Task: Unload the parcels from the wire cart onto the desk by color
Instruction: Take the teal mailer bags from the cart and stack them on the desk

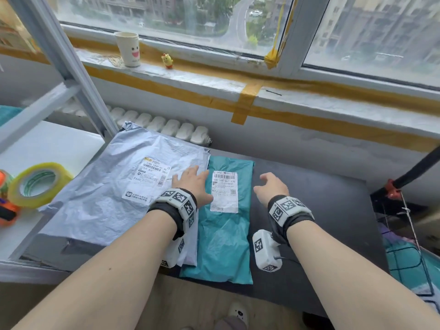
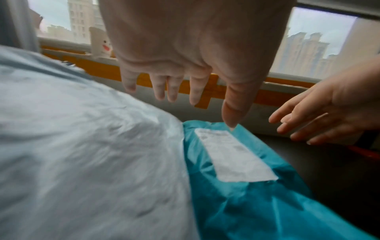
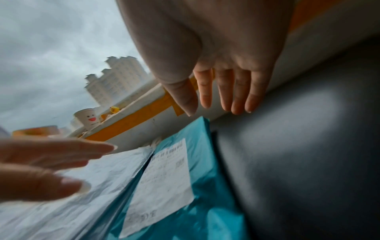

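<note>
My left hand is spread flat, fingers straight, hovering at the seam where the grey poly mailer meets the teal poly mailer; whether the palm touches either bag cannot be told. My right hand is relaxed and holds nothing, poised over the bare dark tabletop just right of the teal mailer. Taking the teal mailer as landmark: the grey mailer lies directly to its left, its right edge overlapping the teal one's left edge; the wire cart stands well to its right, past the tabletop edge, with more teal showing inside. Both mailers appear to be thin, crinkled plastic film, so I judge them light, soft and somewhat slippery, likely to sag when lifted by one corner. Recommended hold: pinch a short edge with both hands, or slide fingers under the body; avoid peeling at the shipping label. The teal mailer's near end overhangs the front tabletop edge, which offers finger access but also a slide-off risk. Open room lies to the right of the teal mailer; behind it the wall and radiator close the space.
</note>
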The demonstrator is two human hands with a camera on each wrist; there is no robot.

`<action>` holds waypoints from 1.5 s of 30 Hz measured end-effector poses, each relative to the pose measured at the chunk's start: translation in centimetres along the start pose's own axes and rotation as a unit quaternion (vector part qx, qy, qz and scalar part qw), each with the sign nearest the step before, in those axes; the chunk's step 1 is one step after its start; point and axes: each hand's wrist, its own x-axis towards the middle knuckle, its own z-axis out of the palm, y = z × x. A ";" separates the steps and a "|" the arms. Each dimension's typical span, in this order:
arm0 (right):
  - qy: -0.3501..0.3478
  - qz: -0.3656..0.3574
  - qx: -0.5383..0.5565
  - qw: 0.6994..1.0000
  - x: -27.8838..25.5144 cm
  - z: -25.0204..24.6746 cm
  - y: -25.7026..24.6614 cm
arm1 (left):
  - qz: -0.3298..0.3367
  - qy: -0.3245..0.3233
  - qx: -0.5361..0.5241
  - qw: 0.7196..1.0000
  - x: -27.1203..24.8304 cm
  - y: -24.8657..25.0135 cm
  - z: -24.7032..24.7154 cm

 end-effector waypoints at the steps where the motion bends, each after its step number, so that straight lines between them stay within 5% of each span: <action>1: 0.008 -0.013 -0.023 1.000 -0.7 -0.7 0.0 | 0.020 0.001 0.000 1.000 -0.2 0.6 -0.4; 8: 0.102 -0.046 -0.094 0.989 -7.3 -5.2 2.7 | 0.163 0.032 0.019 0.986 -2.3 7.2 -1.3; 25: 0.201 0.132 -0.010 0.971 -21.0 -15.3 24.5 | 0.425 0.030 0.035 0.904 -14.7 29.9 3.6; 37: 0.222 0.191 0.051 0.955 -24.8 -24.3 45.7 | 0.412 -0.016 0.046 0.910 -21.3 48.9 13.6; 45: 0.179 0.197 0.076 0.961 -20.4 -27.5 54.6 | 0.325 -0.064 -0.009 0.944 -19.3 55.4 18.3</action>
